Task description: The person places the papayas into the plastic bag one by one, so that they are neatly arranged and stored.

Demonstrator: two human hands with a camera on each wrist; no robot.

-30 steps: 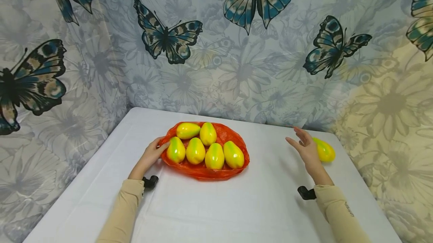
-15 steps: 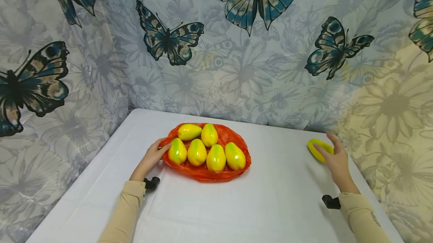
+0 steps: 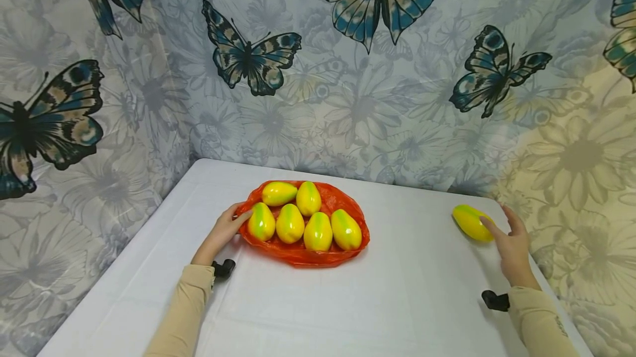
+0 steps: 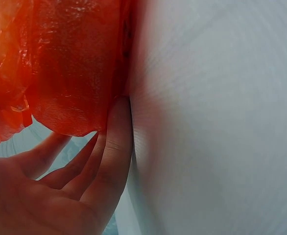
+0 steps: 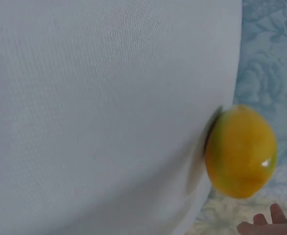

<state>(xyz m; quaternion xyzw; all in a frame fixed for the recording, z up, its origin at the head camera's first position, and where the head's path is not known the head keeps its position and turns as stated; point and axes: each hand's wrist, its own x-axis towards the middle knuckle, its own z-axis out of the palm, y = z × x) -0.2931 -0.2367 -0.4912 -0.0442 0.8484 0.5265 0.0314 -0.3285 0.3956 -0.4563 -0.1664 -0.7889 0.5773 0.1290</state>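
Observation:
In the head view my left hand (image 3: 224, 231) is at the left edge of a red plastic bag (image 3: 308, 258), its thumb over the rim. The left wrist view has the fingers against the bag's outer side (image 4: 72, 73); the thumb tip is hidden behind it. Several glossy yellow pear-shaped fruits (image 3: 290, 224), streaked green, lie on the bag. One more such fruit (image 3: 469, 222) lies alone at the far right of the table. Beside it my right hand (image 3: 514, 249) has its fingers spread, the thumb in front of the fruit's right end. The right wrist view has a gap between fingertips and fruit (image 5: 241, 152).
A white cloth covers the table (image 3: 397, 291). Its back edge meets a wall hanging (image 3: 358, 108) with butterflies and flowers. Black wrist cameras sit at the left cuff (image 3: 223, 268) and the right cuff (image 3: 495, 300).
My right hand has moved right, from the left of the lone fruit to its right side. That fruit now lies turned another way. The left hand has stayed at the bag.

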